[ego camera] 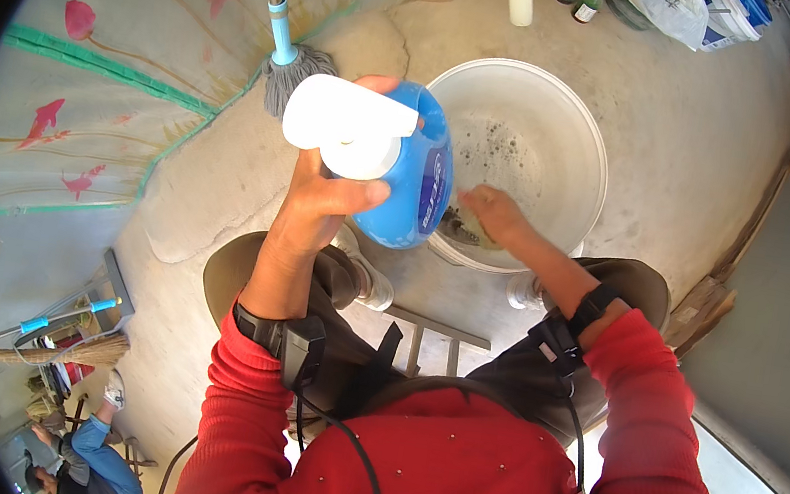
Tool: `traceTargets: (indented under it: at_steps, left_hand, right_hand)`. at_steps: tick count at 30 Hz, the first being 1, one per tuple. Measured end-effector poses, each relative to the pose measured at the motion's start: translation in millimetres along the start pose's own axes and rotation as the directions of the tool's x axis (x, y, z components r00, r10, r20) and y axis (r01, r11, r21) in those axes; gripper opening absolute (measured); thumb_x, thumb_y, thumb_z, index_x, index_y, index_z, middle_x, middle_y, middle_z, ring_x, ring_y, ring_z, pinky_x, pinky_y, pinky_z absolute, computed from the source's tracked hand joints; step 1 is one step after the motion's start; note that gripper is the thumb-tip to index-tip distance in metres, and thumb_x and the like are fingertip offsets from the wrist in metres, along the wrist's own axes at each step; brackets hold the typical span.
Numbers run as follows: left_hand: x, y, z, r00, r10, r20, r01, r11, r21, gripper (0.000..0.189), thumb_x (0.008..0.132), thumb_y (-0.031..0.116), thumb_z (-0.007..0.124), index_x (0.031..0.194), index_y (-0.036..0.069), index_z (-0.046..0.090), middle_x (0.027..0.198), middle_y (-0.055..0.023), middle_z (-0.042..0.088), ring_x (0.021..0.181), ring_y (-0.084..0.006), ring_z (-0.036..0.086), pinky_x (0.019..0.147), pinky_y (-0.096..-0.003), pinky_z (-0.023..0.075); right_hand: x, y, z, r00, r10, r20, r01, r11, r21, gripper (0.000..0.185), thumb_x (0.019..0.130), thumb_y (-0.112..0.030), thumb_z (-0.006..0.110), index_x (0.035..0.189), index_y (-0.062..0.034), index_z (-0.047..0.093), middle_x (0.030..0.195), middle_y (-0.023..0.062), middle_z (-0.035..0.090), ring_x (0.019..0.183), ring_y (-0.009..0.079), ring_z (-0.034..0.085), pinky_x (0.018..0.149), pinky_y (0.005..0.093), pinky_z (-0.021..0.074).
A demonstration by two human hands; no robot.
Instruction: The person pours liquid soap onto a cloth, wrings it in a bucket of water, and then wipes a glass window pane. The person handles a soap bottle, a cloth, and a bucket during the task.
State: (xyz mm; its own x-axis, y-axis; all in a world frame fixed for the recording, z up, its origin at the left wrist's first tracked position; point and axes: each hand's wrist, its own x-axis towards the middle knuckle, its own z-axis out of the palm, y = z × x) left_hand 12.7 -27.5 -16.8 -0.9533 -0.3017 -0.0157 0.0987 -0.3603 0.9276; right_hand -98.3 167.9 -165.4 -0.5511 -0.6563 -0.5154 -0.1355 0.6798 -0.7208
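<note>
My left hand [329,200] grips a big blue plastic pump bottle [389,208] near its neck, thumb towards me. The bottle has a wide white pump head [342,111] and a dark blue label with writing. It is held up beside a round white bucket [600,162] on the floor between my feet. Over the bucket's near side, my right hand [494,215] is blurred, its fingers bent; whether they hold anything is unclear. Just beneath it, something dark [458,226] shows inside the bucket, partly hidden. Dark specks or bubbles [493,143] spread across the bucket's inside.
A grey string mop [297,78] leans at the left by a flower-printed curtain [133,59]. Several bottles [588,5] and a white plastic bag [670,13] stand at the back. A person [100,456] sits at the lower left, near a straw broom [70,351].
</note>
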Motion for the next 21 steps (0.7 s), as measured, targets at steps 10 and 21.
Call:
traceTargets:
  at_steps: [10, 21]
  left_hand:
    - [-1.1, -5.6, 5.3, 0.997, -0.01, 0.075, 0.006, 0.999, 0.049, 0.09, 0.051, 0.021, 0.076, 0.132, 0.005, 0.04, 0.114, -0.0151, 0.057, 0.106, -0.0246, 0.055, 0.095, -0.0361, 0.0412]
    - [-3.8, -7.7, 5.5, 0.987, -0.037, 0.157, 0.021, 0.994, 0.104, 0.094, 0.051, 0.021, 0.08, 0.133, 0.007, 0.037, 0.117, -0.015, 0.055, 0.111, -0.0256, 0.053, 0.098, -0.0379, 0.0396]
  right_hand:
    - [-23.3, -13.6, -42.2, 0.961, -0.073, 0.268, -0.208, 0.452, 0.868, 0.027, 0.089, -0.023, 0.059, 0.109, -0.0059, 0.057, 0.1, 0.007, 0.063, 0.102, 0.0163, 0.057, 0.084, 0.0316, 0.0476]
    - [-30.9, -13.9, -61.9, 0.856, -0.4, -0.327, 0.345, 0.914, -0.214, 0.023, 0.082, -0.026, 0.067, 0.088, -0.0044, 0.064, 0.075, 0.0035, 0.057, 0.078, 0.0142, 0.056, 0.068, 0.0317, 0.0445]
